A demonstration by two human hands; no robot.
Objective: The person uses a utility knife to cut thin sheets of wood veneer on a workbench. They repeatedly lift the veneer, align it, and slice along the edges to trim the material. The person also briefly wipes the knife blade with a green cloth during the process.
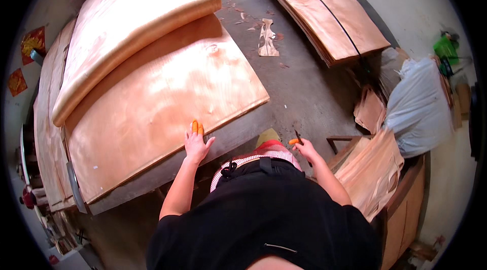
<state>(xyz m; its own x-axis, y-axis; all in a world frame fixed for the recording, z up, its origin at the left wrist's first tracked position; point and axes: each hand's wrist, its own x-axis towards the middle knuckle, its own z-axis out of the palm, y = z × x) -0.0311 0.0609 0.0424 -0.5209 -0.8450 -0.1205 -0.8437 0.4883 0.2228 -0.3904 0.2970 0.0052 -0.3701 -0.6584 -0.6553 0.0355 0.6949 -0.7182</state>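
My left hand (197, 144) lies with fingers stretched out on the near edge of a broad, pale wood veneer sheet (152, 113). Orange covers sit on two of its fingertips. Farther back, another veneer sheet (132, 16) is curled over on top of the first, its rounded fold facing me. My right hand (306, 150) is beside my right hip, closed round a slim dark knife-like tool (298, 136) that points up and away. One finger of that hand also wears an orange cover. The tool's lower part is hidden in the hand.
Across the grey floor (299, 87), with a torn veneer scrap (267, 39), lies a strapped veneer stack (335, 11). At right are a white plastic bag (421, 102) and veneer offcuts (373, 168) in a wooden frame. A metal strip (76, 187) stands at the sheet's left corner.
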